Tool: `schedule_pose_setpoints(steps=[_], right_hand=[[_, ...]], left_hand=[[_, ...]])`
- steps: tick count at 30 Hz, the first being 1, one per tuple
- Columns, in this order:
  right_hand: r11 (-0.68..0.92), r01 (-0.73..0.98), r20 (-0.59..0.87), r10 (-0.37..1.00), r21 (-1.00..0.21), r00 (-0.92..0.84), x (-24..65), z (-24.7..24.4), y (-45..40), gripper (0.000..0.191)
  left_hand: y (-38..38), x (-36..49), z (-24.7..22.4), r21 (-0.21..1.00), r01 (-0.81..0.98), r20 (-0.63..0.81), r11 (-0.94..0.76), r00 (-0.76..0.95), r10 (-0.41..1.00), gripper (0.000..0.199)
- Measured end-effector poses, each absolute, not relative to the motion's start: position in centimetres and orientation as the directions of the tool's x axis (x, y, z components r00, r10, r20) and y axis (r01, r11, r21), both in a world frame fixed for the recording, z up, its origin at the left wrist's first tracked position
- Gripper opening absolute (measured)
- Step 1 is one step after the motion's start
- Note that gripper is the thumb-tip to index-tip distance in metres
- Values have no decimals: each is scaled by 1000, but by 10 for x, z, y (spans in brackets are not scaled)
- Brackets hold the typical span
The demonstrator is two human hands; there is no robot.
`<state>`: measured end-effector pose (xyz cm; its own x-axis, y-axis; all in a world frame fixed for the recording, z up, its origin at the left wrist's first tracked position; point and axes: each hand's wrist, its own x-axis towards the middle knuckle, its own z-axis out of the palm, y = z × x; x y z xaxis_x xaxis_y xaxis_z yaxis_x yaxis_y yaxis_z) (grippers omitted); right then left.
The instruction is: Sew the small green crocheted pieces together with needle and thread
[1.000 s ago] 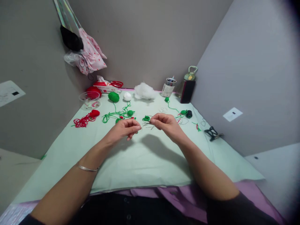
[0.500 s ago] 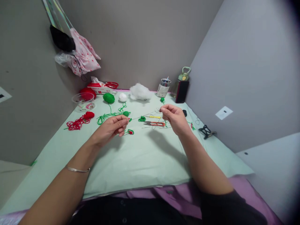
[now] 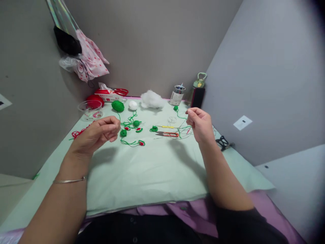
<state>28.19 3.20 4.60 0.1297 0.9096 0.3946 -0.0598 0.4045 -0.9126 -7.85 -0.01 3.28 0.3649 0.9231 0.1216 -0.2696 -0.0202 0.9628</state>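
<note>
My left hand (image 3: 101, 134) hovers over the left of the table, fingers curled in a pinch; whatever it grips is too small to make out. On the right, my right hand (image 3: 199, 122) is raised with thumb and forefinger pressed together, and anything between them is too fine to see. Between the hands lie orange-handled snips (image 3: 170, 134), a yellow crochet hook (image 3: 166, 127), a green yarn bundle (image 3: 153, 128) and small red-and-green crocheted pieces (image 3: 141, 143). Thin thread (image 3: 186, 130) trails near my right hand.
Farther back are a green yarn ball (image 3: 118, 106), a white ball (image 3: 132, 105), white stuffing (image 3: 152, 100), a pen can (image 3: 177, 95), a tissue box (image 3: 109, 95) and a clear tub (image 3: 90, 110). A phone (image 3: 198, 98) stands at right; a black clip (image 3: 223, 143) lies nearer.
My hands have moved farther apart, the left one leftward and nearer me, the right one rightward. Crocheted pieces and yarn that my left hand covered now show.
</note>
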Motion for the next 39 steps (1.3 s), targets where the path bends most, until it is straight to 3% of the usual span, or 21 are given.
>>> schedule_pose_setpoints(steps=[7, 14, 16, 19, 23, 27, 30, 35, 39], right_hand=[[372, 40, 371, 928, -927, -27, 270, 44, 23, 29], [435, 198, 357, 873, -879, -333, 227, 43, -10, 26], [447, 191, 371, 867, -874, -331, 226, 43, -12, 26], [434, 150, 405, 895, -889, -186, 238, 44, -2, 29], [450, 82, 455, 888, -889, 59, 269, 47, 20, 31], [497, 52, 498, 849, -866, 177, 289, 52, 31, 30], [512, 8, 504, 842, -859, 193, 292, 53, 31, 28], [494, 17, 489, 854, -869, 176, 288, 52, 29, 27], [423, 52, 425, 905, -905, 21, 295, 52, 26, 28]], left_hand=[[-1, -42, 27, 947, -309, 130, -90, 110, 985, 13], [-22, 9, 15, 987, -135, 136, -92, 373, 918, 42], [-25, 13, 14, 995, -83, 87, -53, 482, 872, 40], [-24, 9, 12, 999, 18, 16, -31, 561, 828, 25], [-15, -6, 11, 988, 80, 85, -129, 409, 909, 29], [-5, -24, 12, 964, 184, 147, -194, 240, 960, 29], [3, -35, 11, 960, 190, 189, -205, 99, 977, 27], [9, -41, 9, 982, 21, 189, -188, -91, 978, 19], [11, -44, 12, 968, -151, 169, -202, -208, 963, 13]])
